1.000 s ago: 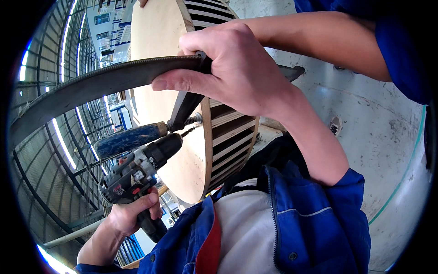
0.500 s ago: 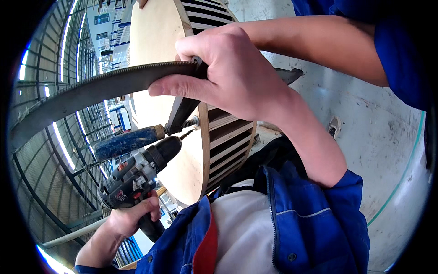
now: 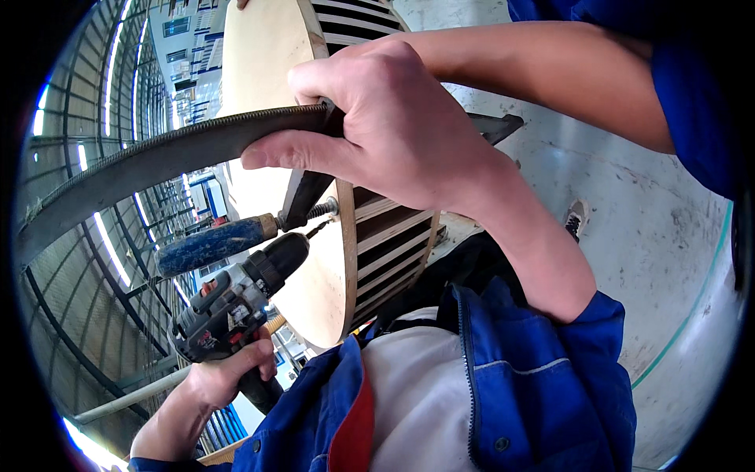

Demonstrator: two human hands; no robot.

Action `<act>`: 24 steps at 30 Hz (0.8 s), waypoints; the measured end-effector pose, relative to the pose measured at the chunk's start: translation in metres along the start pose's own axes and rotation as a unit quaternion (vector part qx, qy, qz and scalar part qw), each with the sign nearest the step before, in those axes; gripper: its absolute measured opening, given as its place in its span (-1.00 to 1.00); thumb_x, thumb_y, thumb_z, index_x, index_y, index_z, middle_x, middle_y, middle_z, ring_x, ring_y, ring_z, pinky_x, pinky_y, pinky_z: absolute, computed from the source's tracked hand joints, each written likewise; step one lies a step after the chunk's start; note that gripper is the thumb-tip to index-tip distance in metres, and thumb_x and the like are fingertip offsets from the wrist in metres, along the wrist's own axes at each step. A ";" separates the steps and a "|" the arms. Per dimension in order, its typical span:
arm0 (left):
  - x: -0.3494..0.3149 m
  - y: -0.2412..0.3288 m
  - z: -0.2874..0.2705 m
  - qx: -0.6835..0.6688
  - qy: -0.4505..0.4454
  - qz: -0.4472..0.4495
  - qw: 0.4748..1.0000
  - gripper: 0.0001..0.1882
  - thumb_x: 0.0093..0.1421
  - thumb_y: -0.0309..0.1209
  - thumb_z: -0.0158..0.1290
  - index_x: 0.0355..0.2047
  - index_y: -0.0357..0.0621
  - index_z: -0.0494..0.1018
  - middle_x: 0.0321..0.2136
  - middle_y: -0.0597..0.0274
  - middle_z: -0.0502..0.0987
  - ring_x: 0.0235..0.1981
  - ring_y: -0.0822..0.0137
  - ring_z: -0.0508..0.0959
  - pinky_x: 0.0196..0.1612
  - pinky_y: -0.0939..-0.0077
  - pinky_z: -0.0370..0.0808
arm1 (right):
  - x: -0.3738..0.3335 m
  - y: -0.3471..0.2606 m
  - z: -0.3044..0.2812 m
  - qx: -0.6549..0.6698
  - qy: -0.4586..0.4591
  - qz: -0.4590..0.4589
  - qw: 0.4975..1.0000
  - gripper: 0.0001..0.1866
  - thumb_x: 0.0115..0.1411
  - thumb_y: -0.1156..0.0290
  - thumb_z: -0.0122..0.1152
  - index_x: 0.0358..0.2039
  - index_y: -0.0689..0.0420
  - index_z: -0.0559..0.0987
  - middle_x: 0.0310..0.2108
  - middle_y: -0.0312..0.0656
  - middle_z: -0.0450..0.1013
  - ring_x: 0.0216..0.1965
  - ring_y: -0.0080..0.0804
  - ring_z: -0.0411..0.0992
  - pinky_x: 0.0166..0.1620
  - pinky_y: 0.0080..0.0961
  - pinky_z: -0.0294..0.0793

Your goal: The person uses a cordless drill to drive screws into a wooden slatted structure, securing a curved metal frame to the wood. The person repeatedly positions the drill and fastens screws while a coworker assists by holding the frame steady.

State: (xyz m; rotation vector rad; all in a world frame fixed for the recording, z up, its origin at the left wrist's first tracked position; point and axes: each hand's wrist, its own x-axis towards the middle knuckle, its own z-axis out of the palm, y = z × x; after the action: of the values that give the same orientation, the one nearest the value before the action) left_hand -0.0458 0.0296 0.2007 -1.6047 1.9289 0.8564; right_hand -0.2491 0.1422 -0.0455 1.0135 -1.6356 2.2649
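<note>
My right hand is closed around an F-clamp, near where its long serrated bar meets the sliding arm. The clamp's blue wooden handle points left, and its screw pad lies at the face of a curved wooden panel. In my left hand is a black and grey cordless drill, fingers wrapped round its grip. The drill bit points at the panel near its edge, just below the clamp screw; whether it touches I cannot tell. Slats run along the panel's curved side.
A co-worker's forearm in a blue sleeve reaches in from the upper right, its hand hidden behind mine. A fingertip shows at the top edge. A shoe stands on the grey floor, which bears a green line.
My right hand and the clamp have shifted slightly left. The drill has moved a little left and up with my left hand still around it.
</note>
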 end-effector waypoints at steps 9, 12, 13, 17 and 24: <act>0.004 0.001 -0.001 0.021 -0.007 -0.008 1.000 -0.73 0.19 -0.31 0.30 -0.29 -0.21 0.48 -0.62 0.21 0.52 -0.53 0.32 0.55 -0.24 0.37 0.56 | 0.000 0.000 0.000 0.003 -0.012 0.007 1.000 -0.37 0.20 -0.17 0.37 -0.52 0.27 0.62 -0.62 0.03 0.54 -0.44 -0.04 0.65 -0.31 -0.19 0.65; 0.002 0.001 -0.001 0.029 -0.006 -0.006 1.000 -0.74 0.20 -0.32 0.29 -0.28 -0.22 0.48 -0.60 0.20 0.51 -0.52 0.32 0.54 -0.23 0.36 0.56 | 0.000 0.000 0.000 0.000 -0.019 0.018 1.000 -0.37 0.20 -0.18 0.37 -0.51 0.27 0.62 -0.63 0.03 0.54 -0.44 -0.04 0.65 -0.30 -0.18 0.65; 0.002 0.002 -0.001 0.011 -0.003 -0.007 1.000 -0.74 0.20 -0.33 0.29 -0.28 -0.22 0.48 -0.60 0.20 0.51 -0.52 0.32 0.54 -0.24 0.36 0.55 | 0.001 -0.001 -0.001 -0.002 -0.020 0.023 1.000 -0.37 0.20 -0.17 0.37 -0.51 0.26 0.63 -0.63 0.02 0.54 -0.45 -0.04 0.65 -0.30 -0.18 0.65; 0.001 0.004 -0.002 0.006 -0.022 -0.002 1.000 -0.76 0.20 -0.35 0.27 -0.27 -0.22 0.48 -0.60 0.21 0.50 -0.52 0.32 0.54 -0.24 0.36 0.55 | 0.001 -0.002 -0.001 -0.001 -0.008 0.018 1.000 -0.39 0.20 -0.16 0.37 -0.50 0.26 0.63 -0.63 0.01 0.55 -0.46 -0.03 0.65 -0.29 -0.19 0.65; 0.005 0.006 -0.001 0.012 -0.006 -0.014 1.000 -0.76 0.15 -0.36 0.27 -0.29 -0.23 0.48 -0.62 0.17 0.51 -0.53 0.29 0.54 -0.23 0.33 0.55 | -0.001 -0.002 -0.002 -0.009 -0.033 0.030 0.999 -0.40 0.22 -0.14 0.37 -0.48 0.26 0.65 -0.64 0.00 0.56 -0.46 -0.05 0.66 -0.29 -0.19 0.66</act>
State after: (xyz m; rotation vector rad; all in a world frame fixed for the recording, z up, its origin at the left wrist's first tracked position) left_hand -0.0528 0.0264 0.1988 -1.6060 1.8965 0.8274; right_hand -0.2479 0.1451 -0.0445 1.0602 -1.7332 2.2722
